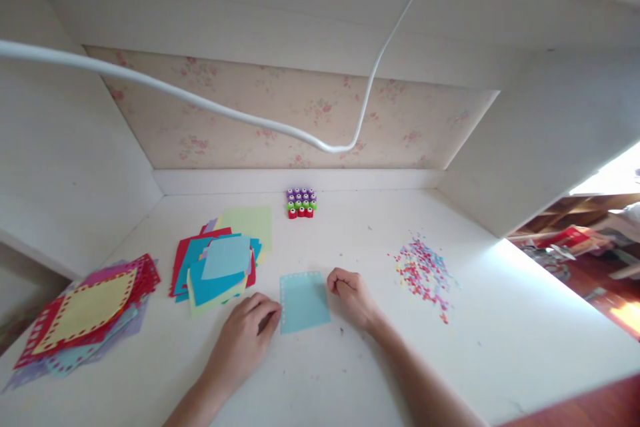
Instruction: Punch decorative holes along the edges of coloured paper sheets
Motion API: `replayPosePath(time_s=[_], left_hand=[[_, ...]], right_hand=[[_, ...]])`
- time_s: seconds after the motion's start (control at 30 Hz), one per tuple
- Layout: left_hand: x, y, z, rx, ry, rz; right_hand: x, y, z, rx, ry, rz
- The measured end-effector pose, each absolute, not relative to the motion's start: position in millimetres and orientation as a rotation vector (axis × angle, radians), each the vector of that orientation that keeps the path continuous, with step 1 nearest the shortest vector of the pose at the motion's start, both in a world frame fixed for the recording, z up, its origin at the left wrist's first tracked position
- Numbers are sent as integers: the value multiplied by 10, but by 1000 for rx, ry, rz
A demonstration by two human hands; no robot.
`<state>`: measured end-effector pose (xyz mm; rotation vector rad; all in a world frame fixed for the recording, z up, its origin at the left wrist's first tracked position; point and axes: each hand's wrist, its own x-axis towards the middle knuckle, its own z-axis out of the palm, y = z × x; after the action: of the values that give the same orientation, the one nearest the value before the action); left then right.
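Note:
A square light blue paper sheet (306, 303) lies flat on the white table, with small holes punched along its left and top edges. At its left edge, my left hand (253, 320) is closed, thumb and fingertips pinching the paper's border. My right hand (350, 290) is curled into a loose fist against the upper right edge of the sheet. Whatever its fingers enclose is hidden. Beyond the sheet, near the back wall, small craft punches (301, 202) in purple, green and red stand grouped in rows.
Left of the sheet lies a pile of plain coloured paper (215, 277). Farther left is a stack of hole-edged sheets (90, 307). Paper confetti (423, 270) is scattered on the right of the table (490, 347). A white cable (280, 125) hangs across the view, under a shelf.

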<state>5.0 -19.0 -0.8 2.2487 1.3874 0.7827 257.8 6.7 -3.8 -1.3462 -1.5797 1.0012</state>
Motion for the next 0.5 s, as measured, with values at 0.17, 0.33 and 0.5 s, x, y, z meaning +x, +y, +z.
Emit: replayPosePath(time_s=[0.17, 0.33, 0.5], left_hand=[[53, -200, -9, 2319, 1390, 791], [60, -209, -5, 2362, 1397, 764], [56, -204, -15, 2371, 1390, 711]], right_hand=[[2588, 95, -43, -1383, -1613, 1012], [2585, 101, -37, -1411, -1637, 1021], [2583, 111, -16, -1412, -1654, 1037]])
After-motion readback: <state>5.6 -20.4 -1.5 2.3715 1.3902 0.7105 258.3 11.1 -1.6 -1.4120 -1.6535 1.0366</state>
